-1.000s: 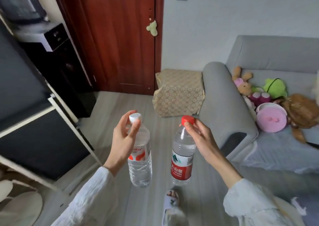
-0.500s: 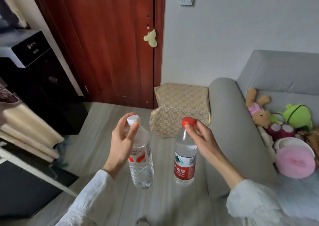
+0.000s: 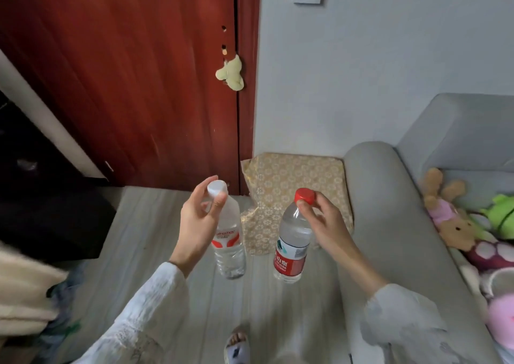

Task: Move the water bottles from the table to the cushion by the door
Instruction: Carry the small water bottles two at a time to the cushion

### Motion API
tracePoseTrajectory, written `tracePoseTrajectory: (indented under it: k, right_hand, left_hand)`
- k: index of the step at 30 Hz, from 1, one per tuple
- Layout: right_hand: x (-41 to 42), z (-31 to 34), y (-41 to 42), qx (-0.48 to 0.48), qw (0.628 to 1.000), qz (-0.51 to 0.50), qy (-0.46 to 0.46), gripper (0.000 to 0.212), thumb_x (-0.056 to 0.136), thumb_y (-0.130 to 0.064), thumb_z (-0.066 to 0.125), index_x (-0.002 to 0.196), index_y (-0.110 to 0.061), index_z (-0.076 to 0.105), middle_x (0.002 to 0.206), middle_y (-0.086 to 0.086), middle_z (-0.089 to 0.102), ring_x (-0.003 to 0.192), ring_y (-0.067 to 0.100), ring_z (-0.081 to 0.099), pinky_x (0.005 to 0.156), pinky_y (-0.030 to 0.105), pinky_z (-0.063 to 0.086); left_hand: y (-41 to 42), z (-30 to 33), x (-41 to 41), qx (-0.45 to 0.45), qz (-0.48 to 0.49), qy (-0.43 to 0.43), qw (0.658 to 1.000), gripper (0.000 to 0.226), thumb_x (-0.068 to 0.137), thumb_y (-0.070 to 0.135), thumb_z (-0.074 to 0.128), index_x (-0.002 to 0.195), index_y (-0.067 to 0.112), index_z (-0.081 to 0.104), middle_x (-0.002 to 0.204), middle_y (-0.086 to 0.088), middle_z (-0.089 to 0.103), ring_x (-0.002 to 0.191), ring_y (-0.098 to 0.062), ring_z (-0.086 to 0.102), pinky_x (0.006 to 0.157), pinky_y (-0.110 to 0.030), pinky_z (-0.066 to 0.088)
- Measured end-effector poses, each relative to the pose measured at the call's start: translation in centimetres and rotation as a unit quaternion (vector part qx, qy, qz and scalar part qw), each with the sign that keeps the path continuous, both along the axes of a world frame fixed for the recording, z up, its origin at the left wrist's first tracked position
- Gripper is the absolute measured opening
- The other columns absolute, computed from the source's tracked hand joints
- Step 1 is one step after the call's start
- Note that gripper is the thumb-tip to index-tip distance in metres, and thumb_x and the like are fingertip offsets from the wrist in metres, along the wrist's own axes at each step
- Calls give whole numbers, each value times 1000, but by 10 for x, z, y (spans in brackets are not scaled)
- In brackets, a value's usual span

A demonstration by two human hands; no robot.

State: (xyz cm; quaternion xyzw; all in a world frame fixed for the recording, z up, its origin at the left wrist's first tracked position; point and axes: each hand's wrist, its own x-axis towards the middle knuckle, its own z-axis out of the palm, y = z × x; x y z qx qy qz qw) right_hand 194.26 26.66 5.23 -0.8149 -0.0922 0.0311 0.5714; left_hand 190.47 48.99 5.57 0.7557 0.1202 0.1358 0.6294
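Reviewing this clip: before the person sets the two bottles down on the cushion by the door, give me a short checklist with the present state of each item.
1. Left hand holds the white-capped bottle at its neck: ok.
2. Right hand pinches the red-capped bottle at its cap: ok.
3. Both caps on: ok.
4. Patterned cushion in view beside the door, just ahead of the bottles: ok.
5. Top of the cushion free for two bottles: ok on the visible part; its near edge is hidden behind the hands and bottles.
6. Cushion flat and firm enough for the bottles to stand upright: cannot tell.

Two bottles [image 3: 229,241] [image 3: 290,248] (held by their caps)
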Motion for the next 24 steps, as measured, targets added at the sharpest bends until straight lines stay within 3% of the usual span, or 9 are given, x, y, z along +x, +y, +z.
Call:
tracePoseTrajectory:
  k: [5,10,16,18,24]
  right_hand:
    - [76,-13,12,-28,999,-6,23,16,86,-28,57,101,-26,55,98,-17,60,97,-6,54,87,24,45]
    - [157,-34,14,-47,997,-16,50,23,79,-28,66,100,-21,59,102,-1,66,104,16,59,93,43,49]
    - [261,-80,10,-133,990,16,45,34,76,-29,70,105,-15,57,104,4,67,101,22,61,88,41,49]
    - [292,-97,11,-166,984,37,48,36,76,-31,69,106,-14,56,104,5,67,100,25,60,85,39,49]
    - [367,-152,16,-208,973,54,88,39,79,-31,67,110,-12,54,109,8,66,103,27,59,91,39,46]
  left_hand:
    - [11,-11,81,22,-6,36,999,31,85,28,60,116,22,56,100,3,65,98,-14,62,85,-31,49]
    - [2,-35,164,61,-3,66,996,21,82,23,64,101,25,57,95,8,63,97,-12,59,83,-27,45]
    - [-18,-81,264,131,-7,130,983,28,79,20,67,104,19,55,96,5,61,95,-16,57,76,-25,42]
    - [-26,-99,293,148,-14,162,976,31,78,21,68,107,19,55,98,2,63,95,-19,58,80,-32,46]
    - [-36,-155,362,153,-30,216,964,33,78,19,67,109,15,54,98,-2,63,87,-17,55,77,-31,44]
